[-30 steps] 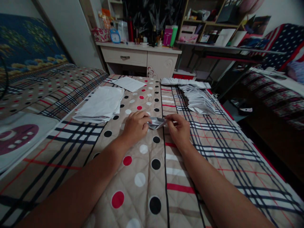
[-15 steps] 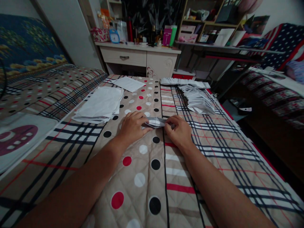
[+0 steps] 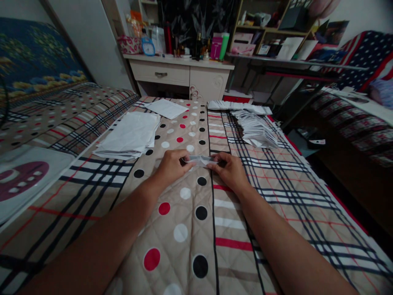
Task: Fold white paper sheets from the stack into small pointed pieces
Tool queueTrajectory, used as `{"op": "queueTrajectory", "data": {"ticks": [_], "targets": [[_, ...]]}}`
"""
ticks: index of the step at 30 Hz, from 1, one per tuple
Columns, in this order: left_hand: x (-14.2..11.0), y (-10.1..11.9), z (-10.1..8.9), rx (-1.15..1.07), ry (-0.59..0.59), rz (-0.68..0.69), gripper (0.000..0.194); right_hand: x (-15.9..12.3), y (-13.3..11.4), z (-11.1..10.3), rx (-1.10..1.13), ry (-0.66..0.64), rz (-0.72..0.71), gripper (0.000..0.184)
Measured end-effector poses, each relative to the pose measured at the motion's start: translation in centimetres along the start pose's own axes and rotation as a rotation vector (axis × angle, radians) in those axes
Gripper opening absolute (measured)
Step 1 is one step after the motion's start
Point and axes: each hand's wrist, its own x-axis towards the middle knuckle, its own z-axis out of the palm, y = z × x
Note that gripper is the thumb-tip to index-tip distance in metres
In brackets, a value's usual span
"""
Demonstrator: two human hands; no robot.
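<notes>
Between my two hands is a small piece of folded white paper (image 3: 201, 160), pinched at both ends just over the patterned bedspread (image 3: 190, 213). My left hand (image 3: 172, 166) grips its left end with thumb and fingers. The right end sits between the thumb and fingers of my right hand (image 3: 230, 169). A stack of flat white paper sheets (image 3: 127, 133) lies beyond my left hand, with another white sheet (image 3: 167, 108) behind it. Beyond my right hand is a fanned row of folded papers (image 3: 256, 129), and behind that a second row of folded papers (image 3: 239, 107).
A white dresser (image 3: 159, 73) stands past the bed's far edge, bearing a blue alarm clock (image 3: 148, 46) and several bottles. To the right are a shelf desk (image 3: 267, 30) and a seat with a star-patterned cover (image 3: 357, 61). A white package with a pink print (image 3: 27, 176) lies at left.
The folded paper has been turned and flattened into a narrower strip. Both hands have shifted slightly, the fingers of my left hand now curling more around its end.
</notes>
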Motion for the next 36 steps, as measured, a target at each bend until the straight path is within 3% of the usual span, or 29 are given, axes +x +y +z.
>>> {"op": "queueTrajectory", "data": {"ticks": [3,8,11,18,20,25,29,36], "targets": [[0.0,0.3,-0.1,-0.054,0.021,-0.065,0.021,-0.3,-0.7,0.1,0.088,-0.016,0.013,0.017],[0.3,0.7,-0.7,-0.249,-0.056,-0.162,0.063,-0.6,-1.3,0.2,0.227,-0.017,-0.001,0.017],[0.5,0.8,-0.9,-0.382,-0.106,-0.219,0.069,-0.7,-1.5,0.2,0.268,-0.015,-0.011,0.019],[0.5,0.9,-0.8,-0.424,-0.120,-0.297,0.026,-0.7,-1.6,0.2,0.236,0.019,-0.013,0.016],[0.5,1.0,-0.7,-0.424,-0.112,-0.310,0.023,-0.6,-1.4,0.3,0.207,0.028,-0.014,0.013],[0.3,1.6,-0.4,-0.434,-0.139,-0.311,0.020,-0.5,-0.9,0.6,0.165,-0.005,-0.087,0.027],[0.3,2.0,-0.3,-0.432,-0.146,-0.313,0.020,-0.6,-1.0,0.7,0.139,-0.049,-0.055,0.013],[0.8,2.1,-0.3,-0.558,-0.175,-0.533,0.009,-0.4,-0.8,0.9,0.224,-0.017,0.098,0.014]]}}
